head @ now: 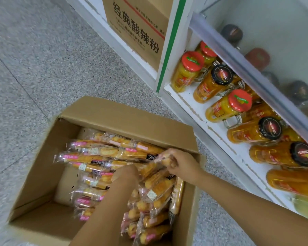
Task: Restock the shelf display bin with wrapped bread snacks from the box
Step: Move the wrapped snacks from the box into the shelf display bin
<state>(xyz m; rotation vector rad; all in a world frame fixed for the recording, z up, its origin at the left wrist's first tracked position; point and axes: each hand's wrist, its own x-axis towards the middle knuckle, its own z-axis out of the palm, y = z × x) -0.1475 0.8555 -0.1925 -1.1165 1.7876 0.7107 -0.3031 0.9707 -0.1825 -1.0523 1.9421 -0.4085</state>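
An open cardboard box [43, 157] stands on the floor, holding several wrapped bread snacks [103, 153] in clear and pink wrappers. My right hand [182, 163] is at the box's far right side and its fingers pinch the wrapper of a bread snack [160, 176]. My left hand [126, 174] reaches down into the pile in the middle of the box; its fingers are buried among the packets, so its grip is hidden. No display bin is in view.
A white shelf [194, 107] on the right carries jars of yellow fruit [187, 71] with red and black lids. A large brown carton with printed characters [137, 27] stands at the top. Grey speckled floor [34, 59] lies to the left.
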